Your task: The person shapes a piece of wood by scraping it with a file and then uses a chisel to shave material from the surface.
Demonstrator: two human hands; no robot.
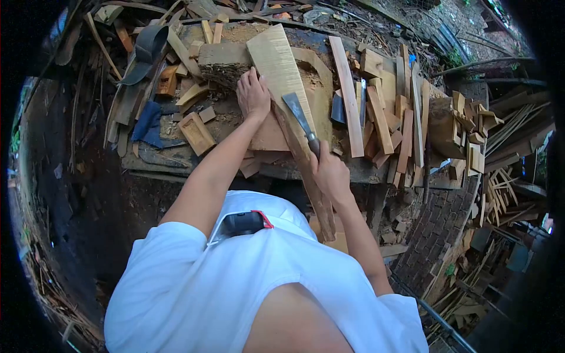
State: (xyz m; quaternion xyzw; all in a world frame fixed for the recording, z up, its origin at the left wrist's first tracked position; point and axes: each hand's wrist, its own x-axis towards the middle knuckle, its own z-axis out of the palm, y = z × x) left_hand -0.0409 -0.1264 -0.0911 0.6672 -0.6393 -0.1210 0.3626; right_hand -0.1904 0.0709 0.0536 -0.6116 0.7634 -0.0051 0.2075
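Observation:
A long pale wooden board (276, 59) lies slanting over the bench, its far end wide and its near end reaching down toward my waist. My left hand (253, 97) grips the board's left edge, the fingers bent against it. In my right hand (331, 176) is a scraper (299, 113), the fingers closed round its dark handle. Its flat, flared metal blade points up and away, overlapping the board's right side. Under the board rests a thick block of wood (226, 55) with a rough, crumbling side.
Offcuts and strips of wood (348, 94) crowd the bench on the right. To the left are a wooden hand plane (196, 133), a blue cloth (148, 125) and a curled dark strip (150, 44). More scrap wood (509, 197) is piled beyond the bench at right.

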